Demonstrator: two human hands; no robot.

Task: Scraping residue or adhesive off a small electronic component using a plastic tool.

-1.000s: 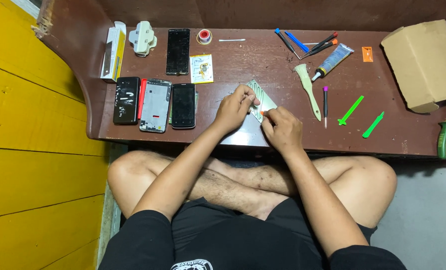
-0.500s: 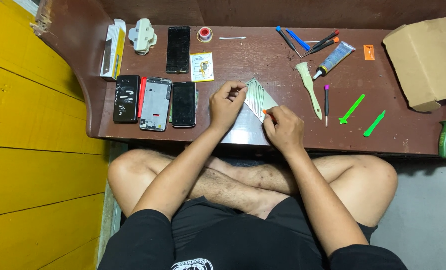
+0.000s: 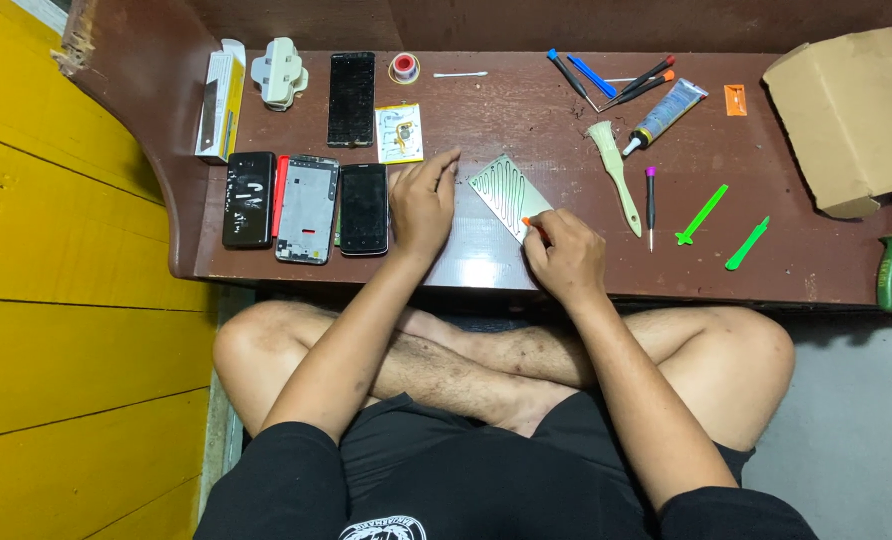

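Your right hand [image 3: 566, 255] has its fingers pinched narrow around a small orange pick [image 3: 529, 222], its tip touching the near edge of the thin greenish rectangular panel with wavy lines [image 3: 506, 192]. That panel lies flat on the brown wooden desk [image 3: 526, 110], between your two hands. Your left hand [image 3: 423, 200] rests palm down just beside it, fingers loosely spread and holding nothing. Judging from this, the prying is only at its start: the panel looks whole. To your left lie three dark phones and a bare frame [image 3: 307, 208]; to your right, a pale brush [image 3: 614, 172] and green plastic pry tools [image 3: 701, 215].
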